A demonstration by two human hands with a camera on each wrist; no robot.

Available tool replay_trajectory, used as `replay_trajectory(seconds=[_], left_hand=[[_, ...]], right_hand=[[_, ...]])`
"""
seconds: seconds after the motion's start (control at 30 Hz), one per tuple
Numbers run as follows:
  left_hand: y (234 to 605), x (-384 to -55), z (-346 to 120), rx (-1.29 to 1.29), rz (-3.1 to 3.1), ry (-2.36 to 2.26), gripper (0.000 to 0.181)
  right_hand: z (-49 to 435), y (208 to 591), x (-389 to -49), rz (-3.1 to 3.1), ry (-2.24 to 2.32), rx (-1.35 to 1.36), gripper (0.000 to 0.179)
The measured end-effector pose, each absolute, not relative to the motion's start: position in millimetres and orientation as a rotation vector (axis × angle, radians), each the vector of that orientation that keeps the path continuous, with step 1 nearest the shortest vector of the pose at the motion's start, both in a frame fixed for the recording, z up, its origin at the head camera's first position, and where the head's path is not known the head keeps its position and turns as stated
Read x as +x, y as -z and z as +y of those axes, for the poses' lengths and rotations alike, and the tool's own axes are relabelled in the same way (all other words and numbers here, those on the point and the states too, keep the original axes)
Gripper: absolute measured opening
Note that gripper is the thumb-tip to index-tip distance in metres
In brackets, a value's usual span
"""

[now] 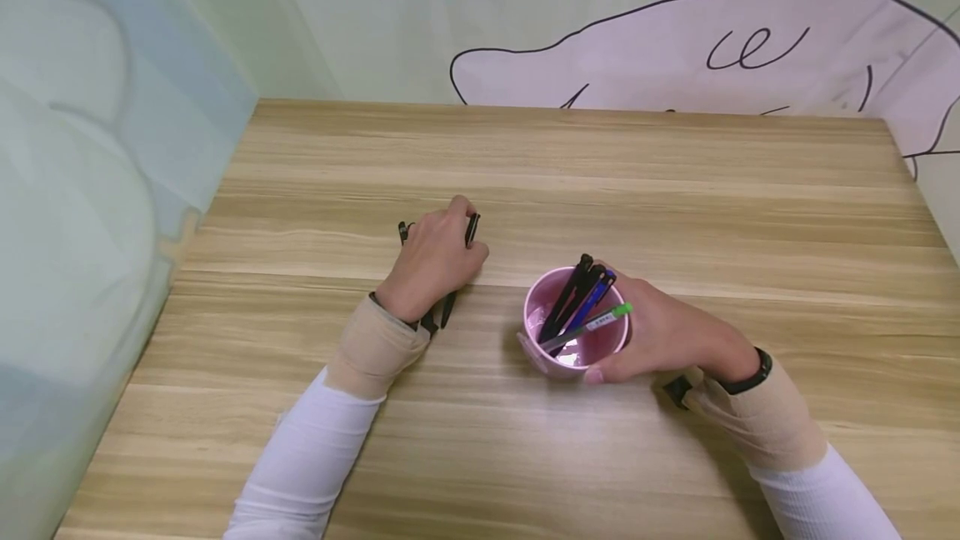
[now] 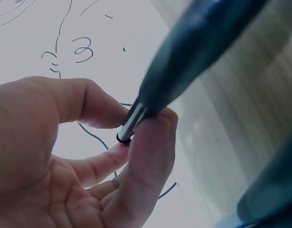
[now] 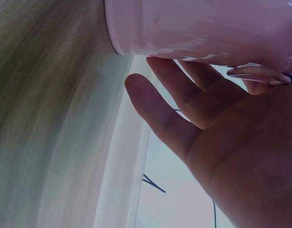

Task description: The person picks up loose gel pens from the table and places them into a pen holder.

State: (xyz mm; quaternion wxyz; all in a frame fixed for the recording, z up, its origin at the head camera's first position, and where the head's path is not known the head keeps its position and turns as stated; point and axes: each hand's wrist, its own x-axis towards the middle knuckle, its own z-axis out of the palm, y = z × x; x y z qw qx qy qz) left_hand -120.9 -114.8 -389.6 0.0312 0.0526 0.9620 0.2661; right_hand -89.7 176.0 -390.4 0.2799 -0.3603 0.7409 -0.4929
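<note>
My left hand pinches a dark pen between thumb and fingers, low over the wooden table. Another black pen shows just past that hand, mostly hidden beneath it. To the right stands a pink cup, upright, with several black pens, a blue pen and a green-capped pen leaning inside. The right hand grips the cup from its right side, thumb at the near side and fingers round the far side. In the right wrist view the cup's base is near the tabletop.
The wood-grain table runs back to a wall printed with cartoon line drawings. A pale wall borders its left side. Both wrists wear dark bands over beige cuffs.
</note>
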Motion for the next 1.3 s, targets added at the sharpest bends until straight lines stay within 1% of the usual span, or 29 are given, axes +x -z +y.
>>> replay_trajectory(seconds=[0.73, 1.1, 1.3], left_hand=[[386.8, -120.4, -113.0, 0.192, 3.009, -0.855, 0.046], [386.9, -120.3, -113.1, 0.203, 3.028, -0.869, 0.045], [385.8, -120.3, -113.4, 0.205, 3.036, -0.871, 0.046]], right_hand=[[176.2, 390.1, -89.9, 2.006, 1.308, -0.976, 0.090], [176.7, 393.2, -90.7, 2.020, 1.303, -0.999, 0.086], [176.1, 391.9, -90.3, 2.022, 1.304, -1.001, 0.087]])
